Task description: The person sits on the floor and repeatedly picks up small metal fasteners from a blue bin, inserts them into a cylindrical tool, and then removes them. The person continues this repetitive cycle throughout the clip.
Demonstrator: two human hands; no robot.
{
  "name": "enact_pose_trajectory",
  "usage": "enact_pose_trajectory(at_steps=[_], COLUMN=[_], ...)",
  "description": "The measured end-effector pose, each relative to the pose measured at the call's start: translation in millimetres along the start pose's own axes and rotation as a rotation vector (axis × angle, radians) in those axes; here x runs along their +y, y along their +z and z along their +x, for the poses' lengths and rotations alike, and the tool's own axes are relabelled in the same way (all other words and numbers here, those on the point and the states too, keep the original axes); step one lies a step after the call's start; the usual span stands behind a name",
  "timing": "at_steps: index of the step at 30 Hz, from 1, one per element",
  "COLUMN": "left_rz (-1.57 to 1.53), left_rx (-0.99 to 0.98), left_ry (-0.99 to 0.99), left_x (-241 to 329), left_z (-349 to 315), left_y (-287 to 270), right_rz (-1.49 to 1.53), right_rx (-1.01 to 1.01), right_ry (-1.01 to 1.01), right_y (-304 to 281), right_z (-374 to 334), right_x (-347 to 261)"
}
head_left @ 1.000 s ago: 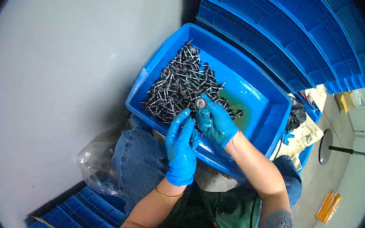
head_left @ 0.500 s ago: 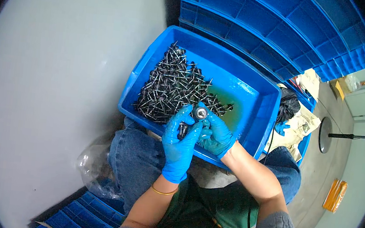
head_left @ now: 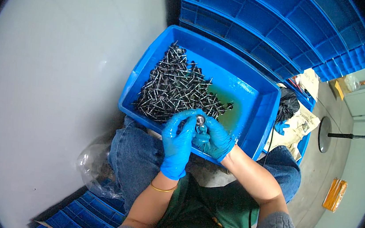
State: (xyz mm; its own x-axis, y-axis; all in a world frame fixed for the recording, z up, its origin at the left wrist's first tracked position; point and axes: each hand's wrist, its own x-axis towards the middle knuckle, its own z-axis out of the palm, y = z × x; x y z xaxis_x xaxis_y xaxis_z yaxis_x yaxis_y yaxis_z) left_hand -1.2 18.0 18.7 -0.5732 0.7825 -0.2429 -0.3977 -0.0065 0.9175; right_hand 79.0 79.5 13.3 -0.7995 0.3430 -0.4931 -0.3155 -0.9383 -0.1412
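Observation:
A large blue plastic bin (head_left: 257, 117) stands in front of me. A heap of small metal pins with dark round heads (head_left: 172, 86) fills its left and middle. Above the bin's near edge, a small round metal part (head_left: 200, 120) with a shiny face is between my two hands, both in blue gloves. My right hand (head_left: 216, 140) is closed on it with its fingers curled. My left hand (head_left: 176, 142) is also closed, its fingertips against the part's left side and top. Something dark shows in the left palm, mostly hidden by the fingers.
Stacked blue crates (head_left: 254, 23) rise behind the bin. Murky liquid (head_left: 232, 106) lies in its right half. A white wall (head_left: 61, 79) is on the left, with a clear plastic bag (head_left: 93, 162) below. At the right, a round stand base (head_left: 324, 134) and an orange package (head_left: 335, 194) are on the floor.
My left fingers have closed in around the round part and cover more of the dark thing in that palm. The round part has tipped and shifted slightly down.

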Motion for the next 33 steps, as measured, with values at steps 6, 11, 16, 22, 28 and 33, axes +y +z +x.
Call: enact_pose_trajectory(at_steps=[6, 11, 16, 22, 28, 33], left_rz=[-0.206, -0.253, -0.342, -0.372, -0.381, -0.329], left_rx=[0.075, 0.118, 0.195, 0.219, 0.259, 0.24], left_ry=[-0.117, -0.131, -0.08, -0.106, -0.12, -0.12], left_x=[0, 5, 10, 12, 16, 20], left_z=[-4, -6, -1, 2, 2, 1], left_y=[3, 3, -4, -10, -14, -7], right_rz=[-0.061, -0.724, -1.514, -1.931, -0.797, -0.138], right_rx=[0.195, 0.205, 0.178, 0.335, 0.228, 0.026], right_ry=[-0.052, -0.201, -0.628, -0.742, -0.171, 0.072], right_y=[-7, -32, -40, -27, -17, -3], right_z=[27, 92, 166, 184, 128, 56], right_x=[-33, -46, -29, -22, -31, -17])
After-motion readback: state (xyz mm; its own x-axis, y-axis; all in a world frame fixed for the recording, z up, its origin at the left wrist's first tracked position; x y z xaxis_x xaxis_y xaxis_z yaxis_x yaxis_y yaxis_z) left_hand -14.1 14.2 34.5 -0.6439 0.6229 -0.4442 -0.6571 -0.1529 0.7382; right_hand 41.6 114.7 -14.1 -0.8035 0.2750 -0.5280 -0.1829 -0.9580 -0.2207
